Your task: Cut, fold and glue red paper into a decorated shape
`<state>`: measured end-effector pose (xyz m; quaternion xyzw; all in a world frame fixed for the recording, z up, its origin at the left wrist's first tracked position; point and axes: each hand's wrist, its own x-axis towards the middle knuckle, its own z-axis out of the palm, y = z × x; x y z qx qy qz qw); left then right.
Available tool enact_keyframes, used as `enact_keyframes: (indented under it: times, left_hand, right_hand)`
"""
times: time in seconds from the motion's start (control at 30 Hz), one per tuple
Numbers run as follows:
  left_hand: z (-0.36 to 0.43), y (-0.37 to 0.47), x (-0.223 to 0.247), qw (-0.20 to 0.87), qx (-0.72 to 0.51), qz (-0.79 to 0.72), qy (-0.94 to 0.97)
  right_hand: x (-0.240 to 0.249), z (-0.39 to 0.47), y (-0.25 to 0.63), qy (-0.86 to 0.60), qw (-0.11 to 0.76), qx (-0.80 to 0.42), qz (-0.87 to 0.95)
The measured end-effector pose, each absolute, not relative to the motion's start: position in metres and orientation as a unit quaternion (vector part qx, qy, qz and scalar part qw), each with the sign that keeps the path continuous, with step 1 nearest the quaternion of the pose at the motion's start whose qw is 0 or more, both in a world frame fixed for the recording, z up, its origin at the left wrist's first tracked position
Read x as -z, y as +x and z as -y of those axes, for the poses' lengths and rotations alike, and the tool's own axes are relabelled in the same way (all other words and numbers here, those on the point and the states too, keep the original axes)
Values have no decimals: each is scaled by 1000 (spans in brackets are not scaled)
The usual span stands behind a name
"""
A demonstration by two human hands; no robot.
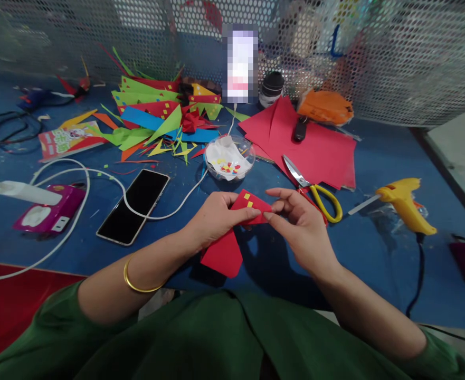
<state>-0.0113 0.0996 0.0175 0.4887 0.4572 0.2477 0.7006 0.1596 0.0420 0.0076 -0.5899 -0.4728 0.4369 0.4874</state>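
Over the front of the blue table, a folded red paper piece (226, 256) with small yellow squares on its upper part is between my hands. My left hand (218, 219) is closed on it, the thumb lying flat across the front. At the paper's right corner, my right hand (301, 227) pinches with thumb and fingertips; whether a tiny paper square is also there I cannot make out. Just beyond stands a clear bowl (248, 163) lined with white paper, holding small red, yellow and blue bits. Scissors (315, 198) with yellow and red handles lie near my right hand.
Red paper sheets (331, 153) lie behind the scissors. A yellow glue gun (406, 203) is at right. Left are a black-screened phone (133, 208), a white cable (169, 215) and a purple power socket (50, 211). Coloured paper pieces (149, 105) pile up before the mesh panel (200, 26).
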Motion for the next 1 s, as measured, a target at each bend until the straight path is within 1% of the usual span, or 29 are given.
enact_keyframes:
  times: [0.23,0.47,1.0]
  left_hand:
    - [-100,-12,-20,718,-241,-461,463]
    - [-101,-12,-18,682,-233,-472,508]
    - [-101,-14,-24,690,-258,-473,484]
  right_hand:
    - [-8,-42,160,-585,494,-434,475]
    - [-10,-41,160,-589,487,-437,475]
    - [-8,-41,162,-586,499,-436,466]
